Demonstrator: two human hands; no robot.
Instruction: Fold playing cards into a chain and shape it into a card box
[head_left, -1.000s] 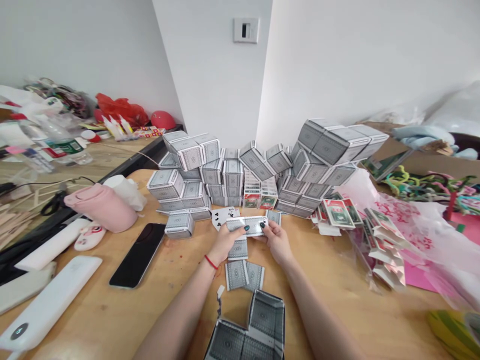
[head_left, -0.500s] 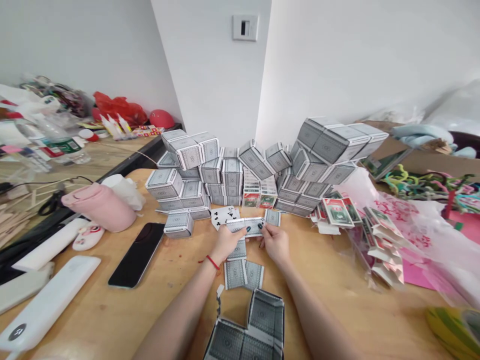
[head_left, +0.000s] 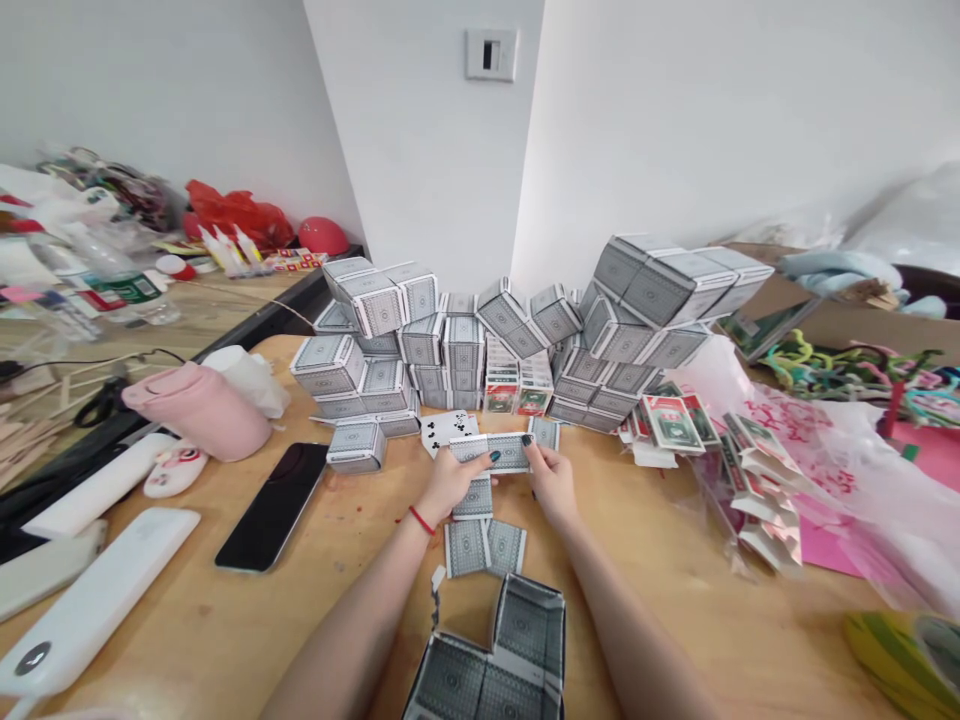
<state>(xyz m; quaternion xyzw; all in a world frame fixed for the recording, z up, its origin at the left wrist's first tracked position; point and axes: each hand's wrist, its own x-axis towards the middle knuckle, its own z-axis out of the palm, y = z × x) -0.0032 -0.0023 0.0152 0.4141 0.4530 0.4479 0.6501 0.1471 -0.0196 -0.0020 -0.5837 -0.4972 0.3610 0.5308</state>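
Head view, looking down on a honey-toned wooden table (head_left: 337,570). The left hand (head_left: 450,485) and the right hand (head_left: 551,487) are both closed on a flat printed card strip (head_left: 508,452), one at each end, with dark-green nails showing on top. Very little has changed in the last half second: the strip sits in nearly the same spot just above the table, and the hands have barely shifted, while the whole view drifts slightly. The strip is thin, smooth card, white at the edges and printed with a fine grey pattern. Just below it lies a matching card piece (head_left: 472,498), and nearer the person are a second card piece (head_left: 466,548) and a third card piece (head_left: 506,547). A folded card box (head_left: 480,665) stands open at the bottom of the view. Beyond the hands are a face-up playing card (head_left: 448,430) showing clubs and a crisp-cornered wall of stacked card boxes (head_left: 442,350), some tilted. A black smartphone (head_left: 271,507) lies to the left, and a red string bracelet (head_left: 421,520) circles the left wrist
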